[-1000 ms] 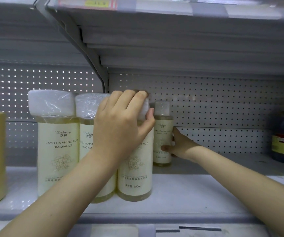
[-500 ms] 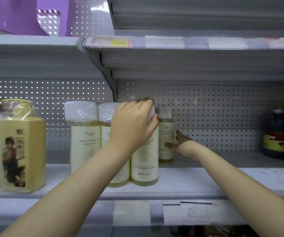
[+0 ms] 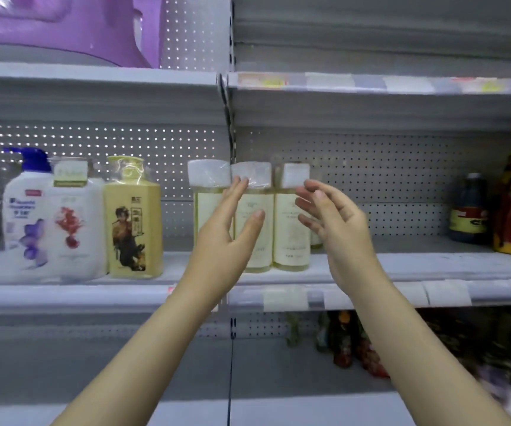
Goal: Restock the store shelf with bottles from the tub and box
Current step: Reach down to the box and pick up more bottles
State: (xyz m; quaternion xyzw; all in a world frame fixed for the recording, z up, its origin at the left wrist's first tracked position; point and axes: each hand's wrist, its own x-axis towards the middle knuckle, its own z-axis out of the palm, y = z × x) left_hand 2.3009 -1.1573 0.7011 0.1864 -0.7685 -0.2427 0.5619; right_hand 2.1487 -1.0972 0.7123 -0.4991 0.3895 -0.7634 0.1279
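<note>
Three pale yellow plastic bottles with white caps [image 3: 285, 235] stand in a row near the front edge of the grey metal shelf [image 3: 417, 265]. The left hand [image 3: 223, 238] and right hand [image 3: 337, 229] float in front of the row, fingers loose, holding nothing. Right of the row there is wide room up to a dark bottle [image 3: 467, 210]. The right hand hides most of a small bottle [image 3: 316, 241] behind the row. The labels are blurry.

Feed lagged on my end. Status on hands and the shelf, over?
Left hand open, right hand open, both empty. Three pale bottles upright, side by side at shelf front. Nothing between hands and bottles; dark bottle stands apart, far right.
</note>
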